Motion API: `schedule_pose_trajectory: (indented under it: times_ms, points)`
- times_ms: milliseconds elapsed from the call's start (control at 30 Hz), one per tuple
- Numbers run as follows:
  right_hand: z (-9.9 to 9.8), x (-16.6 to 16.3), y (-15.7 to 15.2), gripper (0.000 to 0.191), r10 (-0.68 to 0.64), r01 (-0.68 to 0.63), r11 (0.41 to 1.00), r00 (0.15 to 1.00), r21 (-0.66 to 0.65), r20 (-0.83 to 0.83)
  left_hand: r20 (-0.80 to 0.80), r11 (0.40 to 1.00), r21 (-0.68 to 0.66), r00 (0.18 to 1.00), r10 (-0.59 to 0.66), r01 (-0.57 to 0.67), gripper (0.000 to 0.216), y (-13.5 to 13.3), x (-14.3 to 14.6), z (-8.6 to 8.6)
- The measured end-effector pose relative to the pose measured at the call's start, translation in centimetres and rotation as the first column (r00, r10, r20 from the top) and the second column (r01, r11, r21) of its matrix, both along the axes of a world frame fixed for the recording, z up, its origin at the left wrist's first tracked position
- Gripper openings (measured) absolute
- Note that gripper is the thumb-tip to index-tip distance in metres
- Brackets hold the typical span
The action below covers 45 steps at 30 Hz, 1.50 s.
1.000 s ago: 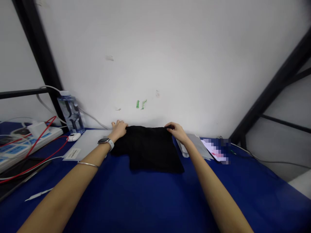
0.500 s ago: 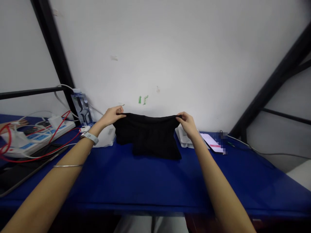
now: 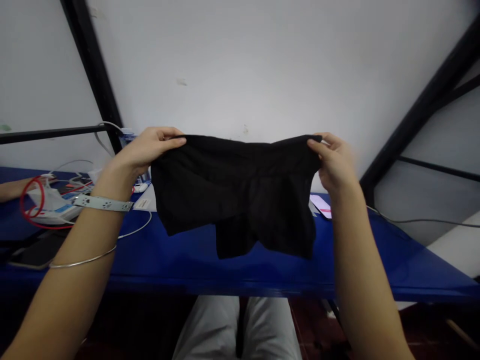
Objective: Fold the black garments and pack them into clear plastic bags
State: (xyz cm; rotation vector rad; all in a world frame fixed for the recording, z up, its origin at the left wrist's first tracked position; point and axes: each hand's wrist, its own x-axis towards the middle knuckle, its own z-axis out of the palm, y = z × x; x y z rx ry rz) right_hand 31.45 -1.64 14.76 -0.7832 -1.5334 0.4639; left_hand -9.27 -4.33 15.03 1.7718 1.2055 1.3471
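Observation:
A pair of black shorts (image 3: 232,185) hangs stretched between my hands, above the blue desk. My left hand (image 3: 144,147) pinches one end of the waistband between thumb and fingers. At the other end, my right hand (image 3: 333,155) has the waistband gripped the same way. The two legs of the shorts dangle with uneven hems over the desktop (image 3: 195,260). Part of the white packets behind is hidden by the cloth.
To the left, a power strip (image 3: 56,215) lies among red and white cables, with another person's arm (image 3: 18,189) beside it. A phone (image 3: 321,206) lies right of the shorts. Black metal bars (image 3: 420,107) slope at both sides, before a white wall (image 3: 262,65).
Both hands have lifted the black shorts up and closer to me, and moved farther apart. The waistband is now stretched wider, and the legs hang free in front of the desk surface.

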Motion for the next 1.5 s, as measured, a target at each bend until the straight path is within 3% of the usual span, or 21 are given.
schedule_pose_trajectory:
  times_ms: [133, 233, 300, 400, 500, 600, 667, 733, 800, 867, 967, 1067, 1167, 1233, 1333, 1433, 1500]
  points:
    - [-3.9, -0.7, 2.3, 0.023, -0.012, 0.003, 0.968, 0.999, -0.251, -0.034, -0.129, 0.987, -0.159, 0.991, -0.042, 0.021, 0.028, 3.7, 0.3, -4.1]
    - [-7.3, -1.3, 3.8, 0.024, -0.023, 0.009, 0.918, 0.999, -0.396, -0.029, -0.191, 0.983, -0.184, 0.980, -0.050, 0.015, 0.025, 6.4, 0.9, -7.8]
    - [-8.8, -1.1, 4.0, 0.026, 0.004, -0.013, 0.906, 1.000, -0.423, -0.022, -0.156, 0.986, -0.165, 0.987, -0.036, 0.010, 0.028, 7.3, 1.1, -9.4]
    - [-9.3, 0.4, 3.0, 0.026, 0.107, -0.089, 0.903, 0.994, -0.420, 0.020, -0.181, 0.990, -0.112, 0.978, -0.107, 0.088, 0.031, 6.8, 0.6, -9.8]
    - [-8.8, 2.7, 1.0, 0.024, 0.294, -0.209, 0.858, 0.949, -0.469, 0.116, -0.343, 0.962, -0.150, 0.901, -0.265, 0.226, 0.031, 5.0, -0.6, -8.9]
    - [-8.3, 4.2, -0.8, 0.038, 0.580, -0.339, 0.703, 0.782, -0.625, 0.228, -0.491, 0.856, -0.361, 0.705, -0.512, 0.370, 0.034, 2.9, -1.4, -8.1]
    - [-8.3, 4.1, -1.4, 0.048, 0.682, -0.374, 0.626, 0.688, -0.684, 0.248, -0.511, 0.796, -0.462, 0.616, -0.599, 0.391, 0.039, 2.0, -1.4, -7.9]
    - [-8.7, 3.2, -1.5, 0.047, 0.651, -0.353, 0.655, 0.713, -0.667, 0.262, -0.504, 0.815, -0.452, 0.650, -0.569, 0.363, 0.043, 1.9, -1.2, -8.2]
    - [-9.4, 1.9, -1.1, 0.039, 0.539, -0.273, 0.737, 0.789, -0.618, 0.295, -0.518, 0.875, -0.385, 0.716, -0.467, 0.292, 0.046, 2.4, -1.1, -9.1]
    - [-10.3, 0.6, -0.4, 0.034, 0.438, -0.166, 0.799, 0.819, -0.578, 0.370, -0.599, 0.930, -0.331, 0.725, -0.340, 0.163, 0.049, 3.3, -1.1, -10.2]
    - [-11.7, -0.9, 0.5, 0.037, 0.386, -0.028, 0.836, 0.740, -0.548, 0.551, -0.751, 0.955, -0.293, 0.607, -0.259, 0.045, 0.041, 4.4, -1.2, -11.6]
    - [-12.5, -1.5, 1.0, 0.033, 0.374, 0.069, 0.851, 0.616, -0.521, 0.693, -0.809, 0.961, -0.255, 0.520, -0.272, 0.106, 0.029, 4.6, -1.3, -11.9]
    - [-12.3, -1.6, 0.9, 0.017, 0.400, 0.076, 0.857, 0.527, -0.509, 0.750, -0.811, 0.951, -0.265, 0.497, -0.309, 0.157, 0.024, 4.3, -1.2, -11.5]
    - [-11.6, -1.3, 0.4, 0.017, 0.424, 0.023, 0.859, 0.529, -0.512, 0.735, -0.752, 0.922, -0.322, 0.534, -0.388, 0.216, 0.020, 3.9, -1.1, -11.0]
    - [-10.6, -0.7, -0.2, 0.020, 0.458, -0.036, 0.832, 0.608, -0.554, 0.649, -0.629, 0.901, -0.343, 0.648, -0.429, 0.264, 0.020, 3.2, -1.1, -10.3]
    - [-10.0, -0.1, 0.0, 0.021, 0.430, -0.019, 0.819, 0.683, -0.574, 0.591, -0.544, 0.942, -0.273, 0.777, -0.318, 0.195, 0.026, 2.9, -1.2, -10.0]
    - [-10.3, -0.4, 0.5, 0.021, 0.323, 0.041, 0.863, 0.721, -0.503, 0.613, -0.478, 0.965, -0.240, 0.852, -0.214, 0.108, 0.031, 3.1, -1.3, -10.1]
